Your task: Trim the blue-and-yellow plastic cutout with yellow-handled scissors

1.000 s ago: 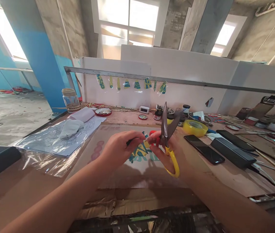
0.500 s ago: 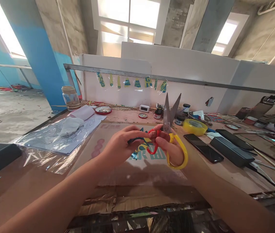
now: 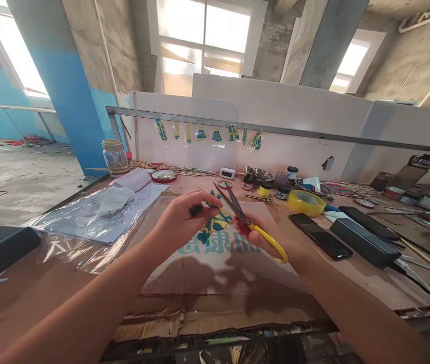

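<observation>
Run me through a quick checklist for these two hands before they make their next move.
1. Scissors in the right hand: ok, held by the handles.
2. Blades parted: ok, slightly open.
3. Left hand clear of the blades: cannot tell; its fingertips look very close.
4. Firm left grip on the dark piece: cannot tell; fingers partly hide it.
5. Phone out of the way: ok, lying beyond the right hand, away from the blades.
</observation>
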The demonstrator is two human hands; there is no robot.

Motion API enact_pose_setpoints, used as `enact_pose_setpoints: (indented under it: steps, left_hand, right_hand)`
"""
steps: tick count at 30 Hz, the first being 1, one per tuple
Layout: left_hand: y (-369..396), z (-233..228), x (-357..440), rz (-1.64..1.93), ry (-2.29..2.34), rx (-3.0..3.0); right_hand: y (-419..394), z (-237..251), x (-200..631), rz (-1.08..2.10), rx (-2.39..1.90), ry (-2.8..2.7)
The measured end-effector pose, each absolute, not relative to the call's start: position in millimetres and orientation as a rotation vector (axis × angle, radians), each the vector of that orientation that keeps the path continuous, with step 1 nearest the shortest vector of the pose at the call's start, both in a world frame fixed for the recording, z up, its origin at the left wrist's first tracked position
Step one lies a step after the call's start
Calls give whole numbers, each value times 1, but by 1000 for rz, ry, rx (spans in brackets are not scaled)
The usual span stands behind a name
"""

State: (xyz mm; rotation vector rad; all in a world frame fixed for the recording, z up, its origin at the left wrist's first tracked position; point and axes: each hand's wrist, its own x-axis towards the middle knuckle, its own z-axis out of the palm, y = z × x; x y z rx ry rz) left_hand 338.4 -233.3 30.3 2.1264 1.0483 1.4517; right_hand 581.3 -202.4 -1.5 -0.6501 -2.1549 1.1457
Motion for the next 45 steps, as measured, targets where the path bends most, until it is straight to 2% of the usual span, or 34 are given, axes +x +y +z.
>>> enact_pose_setpoints:
  steps: [10, 15, 36, 42, 45]
  left_hand:
    - [-233, 26, 342, 1375, 1168, 2216]
    - [-234, 21, 343, 1478, 1365, 1981]
    - [-228, 27, 332, 1316, 1347, 1770]
    - [-225, 26, 331, 1291, 1243, 1772]
    - [-224, 25, 330, 1250, 1233, 1813]
  right_hand:
    - [-202, -14, 573, 1167, -701, -2173]
    - [-201, -22, 570, 1251, -640, -2114]
    - [-208, -8, 570, 1128, -756, -2191]
    - [-207, -5, 572, 1331, -708, -2113]
    - [-210, -4, 571, 1316, -715, -2128]
